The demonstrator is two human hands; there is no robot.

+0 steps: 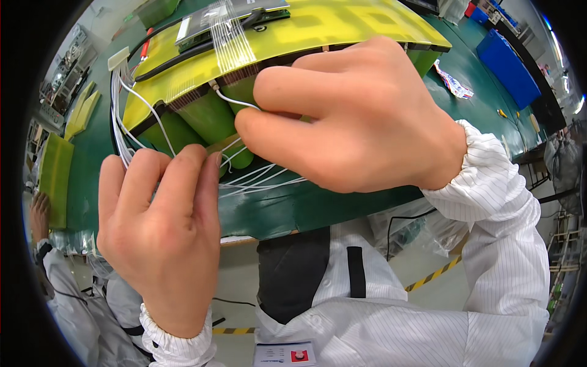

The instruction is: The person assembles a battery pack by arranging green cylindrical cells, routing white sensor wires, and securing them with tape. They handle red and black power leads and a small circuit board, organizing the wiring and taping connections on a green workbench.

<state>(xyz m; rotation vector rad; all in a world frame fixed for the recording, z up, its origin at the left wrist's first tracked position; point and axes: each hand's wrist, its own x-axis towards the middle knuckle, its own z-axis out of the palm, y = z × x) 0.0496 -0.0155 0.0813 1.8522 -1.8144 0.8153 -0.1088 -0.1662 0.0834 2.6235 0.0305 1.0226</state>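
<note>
A battery pack (pixel 189 124) of green cylindrical cells lies ahead of me, its top covered by a yellow sheet (pixel 342 27). My left hand (pixel 162 214) is closed at the pack's near left side, thumb and fingertips pinched on a narrow amber strip of tape (pixel 221 145). The strip runs toward my right hand (pixel 361 116), whose fingers are curled shut at the near side of the cells; their tips are hidden. A white wire (pixel 235 102) leads from the pack's edge to the right fingers. More thin white wires (pixel 263 177) pass below both hands.
A circuit board (pixel 232 24) is held on the pack by clear tape (pixel 227 37). A white connector (pixel 118 59) gathers the wires at left. On the green table (pixel 269 214) are a blue box (pixel 509 68) and a crumpled wrapper (pixel 454 82). Another person's hand (pixel 40 214) is far left.
</note>
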